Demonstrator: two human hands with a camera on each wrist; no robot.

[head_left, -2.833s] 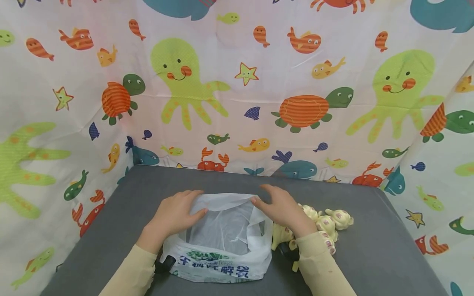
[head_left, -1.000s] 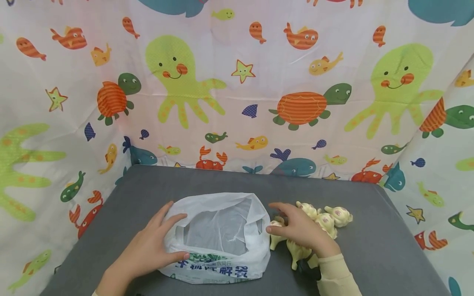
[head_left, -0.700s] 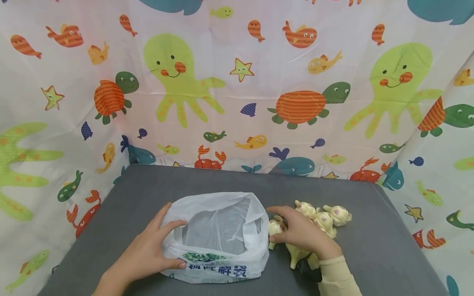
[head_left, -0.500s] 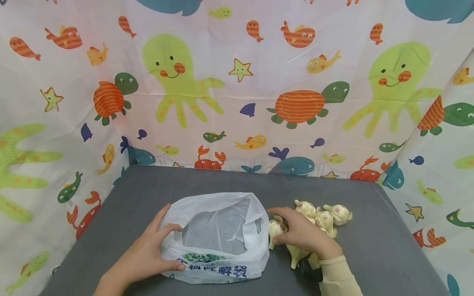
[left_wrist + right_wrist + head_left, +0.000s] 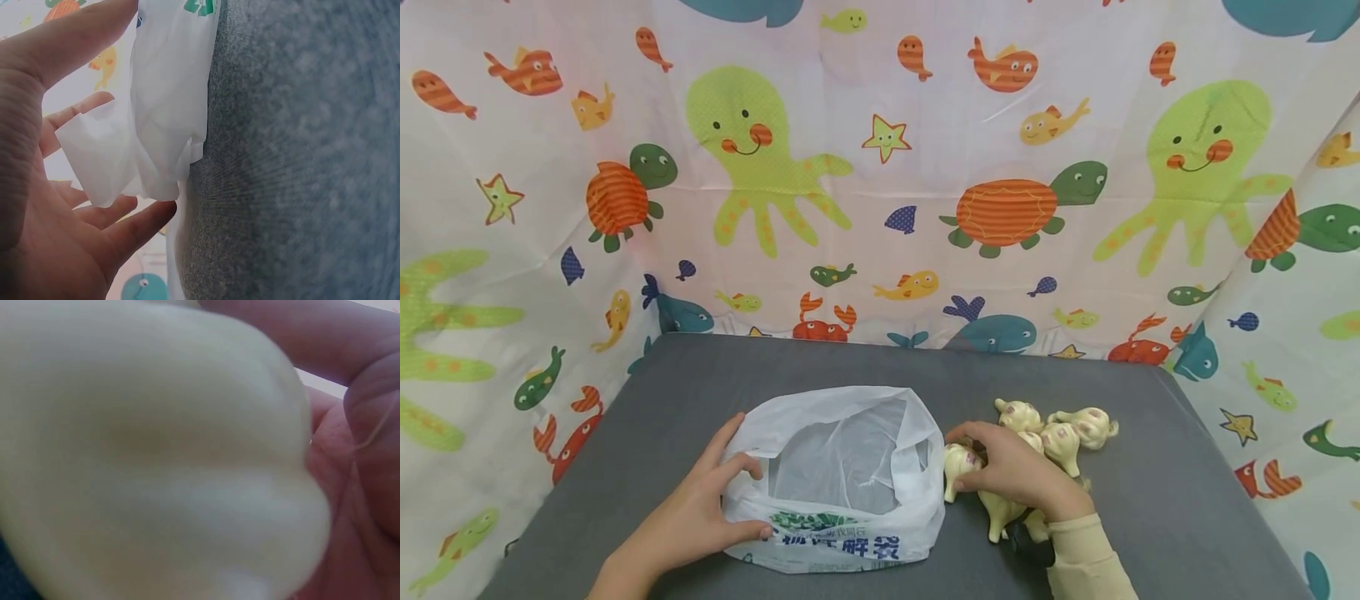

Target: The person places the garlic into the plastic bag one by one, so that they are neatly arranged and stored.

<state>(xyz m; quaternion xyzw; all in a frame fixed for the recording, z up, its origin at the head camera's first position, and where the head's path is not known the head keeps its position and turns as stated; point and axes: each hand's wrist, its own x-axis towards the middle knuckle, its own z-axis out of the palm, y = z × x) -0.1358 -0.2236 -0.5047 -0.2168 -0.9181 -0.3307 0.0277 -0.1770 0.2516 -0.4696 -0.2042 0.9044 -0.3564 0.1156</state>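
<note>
While the right hand (image 5: 1015, 471) curves its thumb and fingers around a garlic bulb (image 5: 956, 468), the rest of the garlic pile (image 5: 1061, 443) crowds beyond that grip, to its right and beneath the palm. How firmly the bulb is pinched cannot be told. Just left of the grip stands a white plastic bag (image 5: 850, 531), its mouth gaping upward, its near wall printed with blue characters. The left hand (image 5: 688, 512) spreads wide at the bag's far side from the bulb, fingers and thumb about its loose plastic. Under the right wrist lies a partly hidden black object (image 5: 1021, 543). Beyond both hands, the grey table (image 5: 1157, 500) meets a sea-animal curtain (image 5: 850, 83).
</note>
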